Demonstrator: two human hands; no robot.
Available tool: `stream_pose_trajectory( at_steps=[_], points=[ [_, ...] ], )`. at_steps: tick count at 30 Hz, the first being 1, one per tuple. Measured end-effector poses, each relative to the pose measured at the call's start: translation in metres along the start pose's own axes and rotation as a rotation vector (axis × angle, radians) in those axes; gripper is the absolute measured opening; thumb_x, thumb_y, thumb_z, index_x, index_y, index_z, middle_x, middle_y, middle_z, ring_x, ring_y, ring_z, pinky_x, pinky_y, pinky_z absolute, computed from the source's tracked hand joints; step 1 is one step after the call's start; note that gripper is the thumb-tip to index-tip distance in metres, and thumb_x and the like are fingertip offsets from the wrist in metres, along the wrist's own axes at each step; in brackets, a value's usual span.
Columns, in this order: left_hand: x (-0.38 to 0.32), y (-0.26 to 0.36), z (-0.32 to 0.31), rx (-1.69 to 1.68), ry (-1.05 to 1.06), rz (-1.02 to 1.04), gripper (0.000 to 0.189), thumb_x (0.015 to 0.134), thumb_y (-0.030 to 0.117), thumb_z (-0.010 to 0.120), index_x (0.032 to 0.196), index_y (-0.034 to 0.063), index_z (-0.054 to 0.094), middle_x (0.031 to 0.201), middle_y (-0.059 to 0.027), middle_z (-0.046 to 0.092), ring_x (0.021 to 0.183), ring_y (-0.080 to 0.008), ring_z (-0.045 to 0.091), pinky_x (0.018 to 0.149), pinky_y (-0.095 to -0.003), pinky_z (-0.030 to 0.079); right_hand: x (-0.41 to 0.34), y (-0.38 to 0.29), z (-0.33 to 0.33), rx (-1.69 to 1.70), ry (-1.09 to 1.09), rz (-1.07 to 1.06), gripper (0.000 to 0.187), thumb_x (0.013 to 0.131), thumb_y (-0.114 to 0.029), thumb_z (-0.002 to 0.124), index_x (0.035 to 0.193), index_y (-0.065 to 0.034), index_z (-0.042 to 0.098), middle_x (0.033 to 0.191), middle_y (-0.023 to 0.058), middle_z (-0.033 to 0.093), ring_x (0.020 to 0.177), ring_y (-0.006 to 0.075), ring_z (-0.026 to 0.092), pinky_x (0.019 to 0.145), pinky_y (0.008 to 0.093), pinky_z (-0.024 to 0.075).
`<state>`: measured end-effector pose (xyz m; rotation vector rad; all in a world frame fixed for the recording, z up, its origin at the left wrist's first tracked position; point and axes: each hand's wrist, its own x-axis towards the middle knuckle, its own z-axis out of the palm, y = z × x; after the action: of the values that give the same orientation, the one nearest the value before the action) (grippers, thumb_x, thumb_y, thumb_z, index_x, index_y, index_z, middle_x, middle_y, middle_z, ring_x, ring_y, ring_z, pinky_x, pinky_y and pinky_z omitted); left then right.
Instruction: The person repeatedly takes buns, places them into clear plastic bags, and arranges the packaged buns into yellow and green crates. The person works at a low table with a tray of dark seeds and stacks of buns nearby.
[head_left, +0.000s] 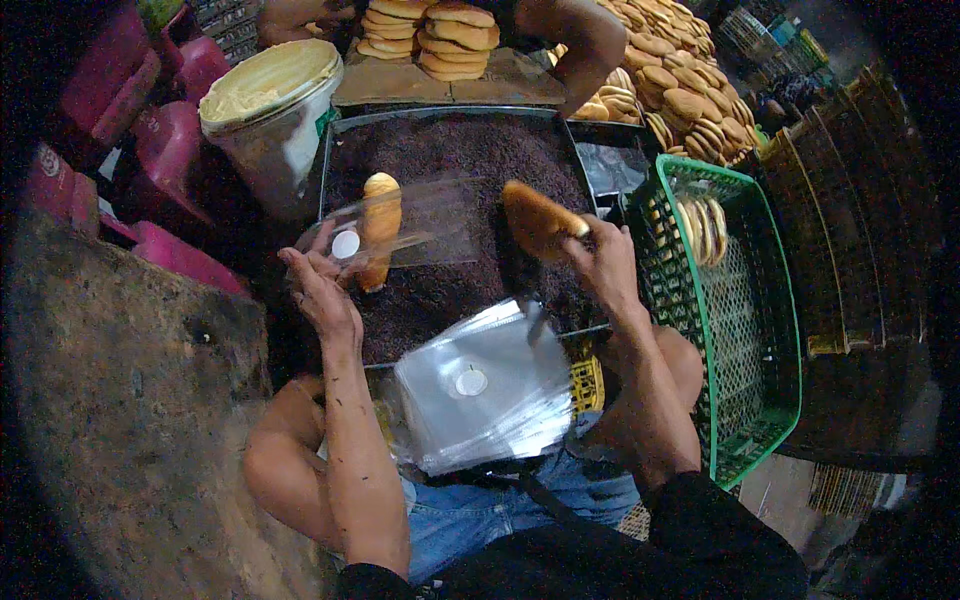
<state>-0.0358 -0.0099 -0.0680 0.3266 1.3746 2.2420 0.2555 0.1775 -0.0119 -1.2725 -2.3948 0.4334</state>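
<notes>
My left hand (324, 281) holds a clear plastic bag (442, 225) with a round white label, spread over the tray of dark brown granules (450, 150). Beneath or behind the bag, a long bread roll (381, 225) lies on the granules. Between the thumb and fingers of my right hand (604, 255) is a browned piece of bread (536, 217), tilted above the tray's right part. A stack of clear plastic bags (487, 397), its top one bearing a white round label, rests over my lap at the tray's near edge.
At the upper left stands a white bucket (262, 142) of pale cream. Bread stacks (459, 45) sit on cardboard before another person's arms (577, 45). A green crate (795, 360) with bagged bread (703, 229) stands right, below a large bread pile (682, 82). A wooden surface (142, 405) is left.
</notes>
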Motion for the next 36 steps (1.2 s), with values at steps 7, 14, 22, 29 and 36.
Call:
stream_pose_trajectory(
  at_steps=[7,14,22,29,36],
  points=[
    [-0.031,0.019,0.029,0.103,-0.064,0.029,0.069,0.101,0.063,0.030,0.109,-0.0001,0.055,0.137,-0.0194,0.056,0.118,-0.0274,0.059,0.092,-0.0417,0.052,-0.004,0.010,-0.004,0.160,-0.030,-0.044,0.036,0.082,-0.015,0.072,0.115,-0.0044,0.066,0.104,0.0140,0.070,0.097,0.0301,0.067,0.088,0.0418,0.0504],
    [-0.052,0.041,0.043,0.339,-0.144,0.011,0.081,0.099,0.067,0.024,0.132,-0.0019,0.052,0.132,-0.0171,0.057,0.117,-0.0312,0.061,0.089,-0.0412,0.056,-0.066,-0.005,-0.139,1.464,-0.127,0.321,0.047,0.090,-0.012,0.051,0.134,0.0054,0.052,0.128,0.0203,0.060,0.116,0.0265,0.061,0.104,0.0374,0.0478],
    [-0.147,0.022,0.126,0.021,-0.409,-0.199,0.077,0.098,0.065,0.033,0.154,0.0126,0.021,0.140,-0.0205,0.049,0.120,-0.0352,0.059,0.091,-0.0498,0.056,-0.053,-0.015,-0.070,1.114,-0.214,0.212,0.050,0.091,-0.026,0.063,0.132,0.0017,0.054,0.112,0.0137,0.066,0.099,0.0212,0.064,0.086,0.0329,0.0516],
    [-0.135,-0.006,0.119,-0.540,-0.247,-0.552,0.057,0.095,0.034,0.066,0.137,0.0014,0.046,0.132,-0.0132,0.058,0.118,-0.0258,0.060,0.099,-0.0402,0.052,-0.089,-0.071,-0.093,0.162,0.455,-0.413,0.028,0.080,-0.011,0.071,0.108,-0.0082,0.066,0.129,0.0171,0.058,0.128,0.0377,0.049,0.111,0.0562,0.0318],
    [-0.161,0.014,0.207,0.093,-0.633,-0.380,0.073,0.092,0.042,0.068,0.141,-0.0018,0.038,0.116,-0.0152,0.063,0.092,-0.0173,0.065,0.073,-0.0330,0.055,-0.045,-0.012,-0.151,-0.127,-0.108,-0.120,0.071,0.078,-0.013,0.072,0.142,-0.0125,0.040,0.115,0.0186,0.063,0.107,0.0367,0.062,0.087,0.0481,0.0510]
  ],
)
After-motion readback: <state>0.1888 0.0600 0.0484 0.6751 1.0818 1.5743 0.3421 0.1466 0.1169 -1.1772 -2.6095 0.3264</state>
